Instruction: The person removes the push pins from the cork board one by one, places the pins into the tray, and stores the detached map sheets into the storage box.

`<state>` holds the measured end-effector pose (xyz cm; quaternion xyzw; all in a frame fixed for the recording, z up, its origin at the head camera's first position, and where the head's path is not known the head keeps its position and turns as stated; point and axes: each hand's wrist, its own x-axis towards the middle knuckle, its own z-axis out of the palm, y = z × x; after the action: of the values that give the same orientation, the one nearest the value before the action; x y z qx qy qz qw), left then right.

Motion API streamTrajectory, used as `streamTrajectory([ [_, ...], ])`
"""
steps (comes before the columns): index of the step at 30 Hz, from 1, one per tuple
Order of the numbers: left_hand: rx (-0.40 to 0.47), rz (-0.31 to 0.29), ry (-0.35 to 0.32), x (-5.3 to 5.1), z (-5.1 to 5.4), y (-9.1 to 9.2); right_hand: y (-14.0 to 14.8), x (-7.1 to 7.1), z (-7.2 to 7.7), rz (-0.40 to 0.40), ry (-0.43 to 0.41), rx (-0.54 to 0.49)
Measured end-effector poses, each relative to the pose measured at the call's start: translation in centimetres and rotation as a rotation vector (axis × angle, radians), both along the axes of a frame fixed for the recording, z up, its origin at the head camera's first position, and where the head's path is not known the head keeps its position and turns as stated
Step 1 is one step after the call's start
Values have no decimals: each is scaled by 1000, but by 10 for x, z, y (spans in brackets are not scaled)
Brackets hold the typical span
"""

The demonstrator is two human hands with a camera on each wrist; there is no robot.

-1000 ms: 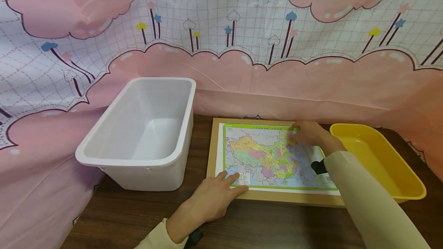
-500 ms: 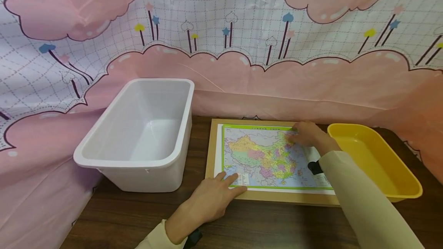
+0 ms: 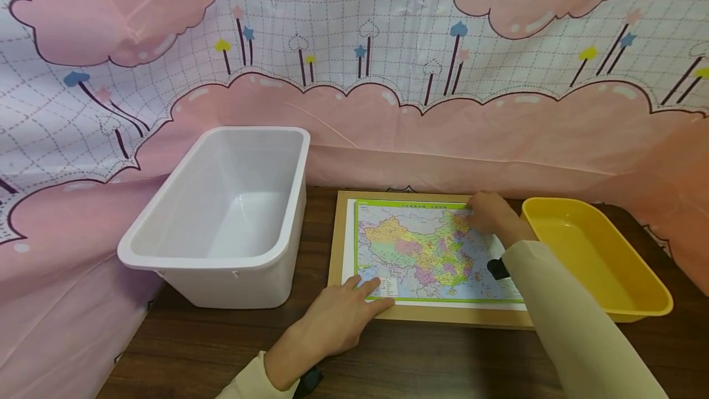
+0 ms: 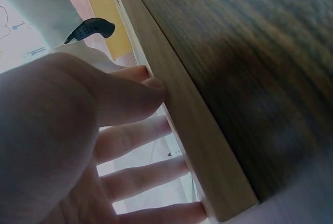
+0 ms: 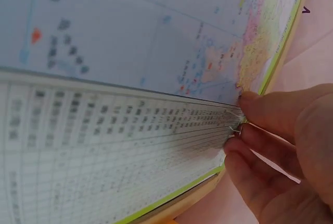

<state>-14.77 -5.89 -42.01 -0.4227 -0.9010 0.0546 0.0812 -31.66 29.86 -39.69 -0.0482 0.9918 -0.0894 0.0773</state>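
Note:
A printed map [image 3: 410, 251] with a green border lies on a wooden board [image 3: 443, 314], with white margin around it. My left hand [image 3: 335, 319] rests at the lower left corner, fingers spread over the map; in the left wrist view the thumb [image 4: 138, 96] touches the side of the board. Near the map's top right my right hand [image 3: 493, 217] pinches the map's edge. In the right wrist view its thumb and fingers [image 5: 237, 169] meet where the map borders a printed table of text [image 5: 104, 130]; small whitish bits show between the fingertips.
A large white tub [image 3: 277, 261] stands to the left of the board. At the right is a yellow tray [image 3: 600, 263], partly behind the right sleeve [image 3: 559, 300]. A patterned pink and white cloth [image 3: 354, 165] hangs behind the dark wooden table [image 3: 432, 356].
My right hand and forearm have shifted slightly left along the map's top edge. The left hand stays in place on the corner. The whole view has shifted a little.

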Motion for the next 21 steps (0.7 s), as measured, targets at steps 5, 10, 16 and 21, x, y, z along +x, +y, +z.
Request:
streamTrajectory([
  [5,-1,0,8,-1,-1,0,-1,-1,-1,-40,-4,-10],
  [10,-2,1,9,-1,-1,0,0,-2,-2,-69,1,-25],
  [16,-7,2,17,-1,-2,0,3,-5,-3,-83,16,-13],
  [21,-4,3,17,-1,-1,0,5,-7,-5,-82,41,2],
])
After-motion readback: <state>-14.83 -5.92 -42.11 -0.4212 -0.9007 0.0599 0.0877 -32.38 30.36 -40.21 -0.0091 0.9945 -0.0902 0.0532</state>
